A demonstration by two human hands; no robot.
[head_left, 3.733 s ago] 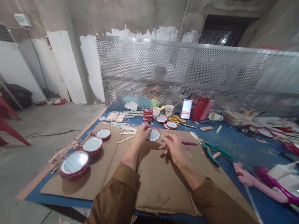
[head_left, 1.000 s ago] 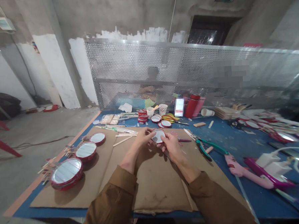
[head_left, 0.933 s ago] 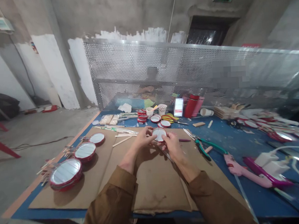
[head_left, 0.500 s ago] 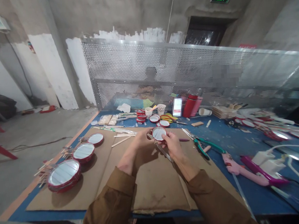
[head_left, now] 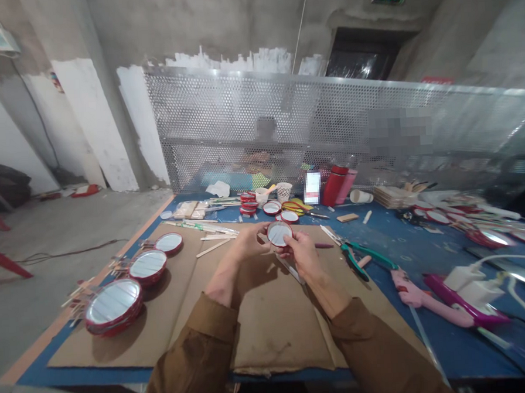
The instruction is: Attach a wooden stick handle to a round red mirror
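Over the cardboard sheet [head_left: 269, 331], a small red-rimmed round disc [head_left: 279, 233] with a pale, shiny face is held up and tilted toward me. My right hand [head_left: 301, 254] pinches its lower right edge, thumb on the face and fingers behind. My left hand [head_left: 250, 244] curls at its left edge with thumb and fingers closed against the rim; some fingertips are hidden. Below my hands lies a pale, thin tool [head_left: 289, 268], partly covered. Left of them, several thin wooden sticks [head_left: 213, 248] lie on the cardboard.
Three red-rimmed round pieces with stick ends, the largest [head_left: 114, 307] in front, line the left side. Teal-handled pliers [head_left: 356, 262], a pink glue gun [head_left: 410, 288] and a purple power strip [head_left: 466, 309] with cables lie right. Cups, a red bottle [head_left: 334, 185] and a perforated metal screen [head_left: 223, 116] stand behind.
The view has shifted very slightly. Both hands stay around the small disc in almost the same pose.
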